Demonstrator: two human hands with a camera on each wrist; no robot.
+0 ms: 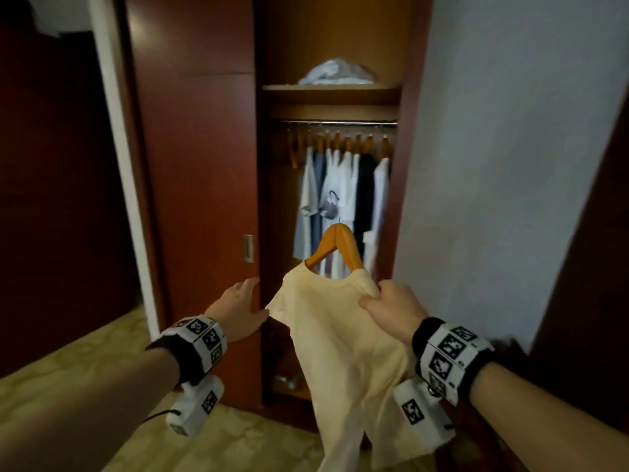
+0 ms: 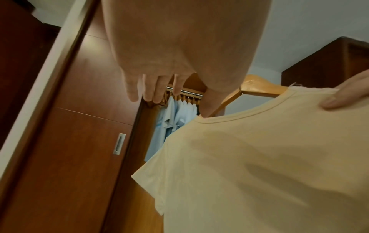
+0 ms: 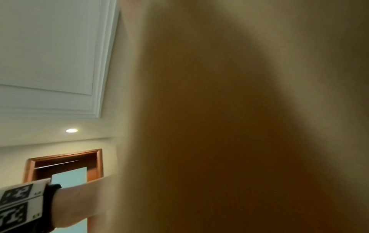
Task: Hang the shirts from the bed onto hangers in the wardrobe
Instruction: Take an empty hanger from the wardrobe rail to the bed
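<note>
A pale yellow shirt (image 1: 343,342) hangs on a wooden hanger (image 1: 335,245) in front of the open wardrobe (image 1: 330,97). My right hand (image 1: 391,308) grips the shirt's right shoulder together with the hanger end under it. My left hand (image 1: 238,304) is open, fingers spread, just left of the shirt's left sleeve and touching nothing that I can see. In the left wrist view the shirt (image 2: 259,157) and hanger (image 2: 255,85) fill the right side. The right wrist view is mostly covered by the shirt cloth (image 3: 239,126).
Several shirts (image 1: 343,185) on wooden hangers hang from the wardrobe rail (image 1: 340,123). A bundle of cloth (image 1: 335,73) lies on the shelf above. The sliding door (image 1: 197,165) stands at the left, a white wall (image 1: 493,165) at the right.
</note>
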